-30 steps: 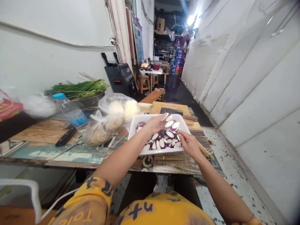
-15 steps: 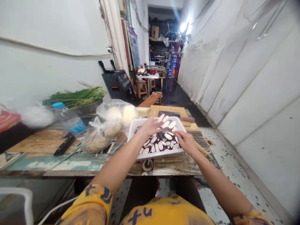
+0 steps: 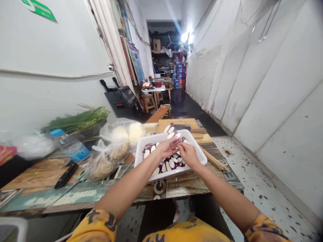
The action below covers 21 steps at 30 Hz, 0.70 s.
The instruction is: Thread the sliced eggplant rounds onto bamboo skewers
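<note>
A white tray [image 3: 199, 153] of sliced eggplant [image 3: 169, 164], white flesh with purple skin, sits on the wooden table [image 3: 184, 183]. My left hand [image 3: 167, 148] hovers over the tray, closed on a skewer strung with several eggplant slices [image 3: 172, 131] that point away from me. Touching it from the right, my right hand [image 3: 188, 154] has its fingers pinched at the skewer's near end. What that pinch holds I cannot make out.
A bundle of bamboo skewers [image 3: 214, 160] lies right of the tray. Behind it is a cutting board [image 3: 186, 123]. To the left are bags of buns [image 3: 123, 131], a water bottle [image 3: 70, 146], a black-handled knife [image 3: 65, 175] and a bowl of green chives [image 3: 78, 120].
Both hands drew together over the tray's middle. The left hand, spread over the slices before, now grips the skewer of slices. The view tilted upward.
</note>
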### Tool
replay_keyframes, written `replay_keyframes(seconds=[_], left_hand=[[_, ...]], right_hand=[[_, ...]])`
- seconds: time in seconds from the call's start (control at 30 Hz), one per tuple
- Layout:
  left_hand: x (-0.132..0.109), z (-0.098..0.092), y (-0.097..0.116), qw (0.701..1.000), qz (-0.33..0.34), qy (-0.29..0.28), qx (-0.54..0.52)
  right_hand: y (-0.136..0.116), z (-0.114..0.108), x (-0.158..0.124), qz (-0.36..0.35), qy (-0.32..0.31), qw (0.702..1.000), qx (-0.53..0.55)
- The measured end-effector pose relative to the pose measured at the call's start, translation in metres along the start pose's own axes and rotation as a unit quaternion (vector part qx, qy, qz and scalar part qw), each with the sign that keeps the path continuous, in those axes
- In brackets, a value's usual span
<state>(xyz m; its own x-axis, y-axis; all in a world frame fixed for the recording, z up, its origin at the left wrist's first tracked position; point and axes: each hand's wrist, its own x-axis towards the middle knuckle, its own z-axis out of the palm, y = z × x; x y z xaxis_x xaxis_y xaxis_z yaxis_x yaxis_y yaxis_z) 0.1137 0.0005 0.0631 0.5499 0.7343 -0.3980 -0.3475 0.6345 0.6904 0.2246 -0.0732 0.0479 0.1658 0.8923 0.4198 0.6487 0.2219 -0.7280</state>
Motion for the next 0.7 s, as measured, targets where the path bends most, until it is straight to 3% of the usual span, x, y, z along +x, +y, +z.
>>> replay_keyframes(seconds=[0.2,0.4,0.6,0.7], left_hand=[[-0.003,0.006,0.000,1.000,-0.009,0.002,0.001],[-0.003,0.005,0.006,0.991,0.103,0.048,-0.073],[0.001,0.003,0.005,0.995,0.068,0.056,-0.051],[0.006,0.000,0.009,0.990,0.112,0.060,-0.065]], right_hand=[[0.003,0.000,0.000,0.010,0.016,1.000,0.009],[0.002,-0.002,-0.003,0.001,-0.023,1.000,0.021],[0.005,-0.001,-0.002,0.006,-0.018,1.000,0.018],[0.005,-0.001,-0.002,0.000,-0.031,0.999,0.034]])
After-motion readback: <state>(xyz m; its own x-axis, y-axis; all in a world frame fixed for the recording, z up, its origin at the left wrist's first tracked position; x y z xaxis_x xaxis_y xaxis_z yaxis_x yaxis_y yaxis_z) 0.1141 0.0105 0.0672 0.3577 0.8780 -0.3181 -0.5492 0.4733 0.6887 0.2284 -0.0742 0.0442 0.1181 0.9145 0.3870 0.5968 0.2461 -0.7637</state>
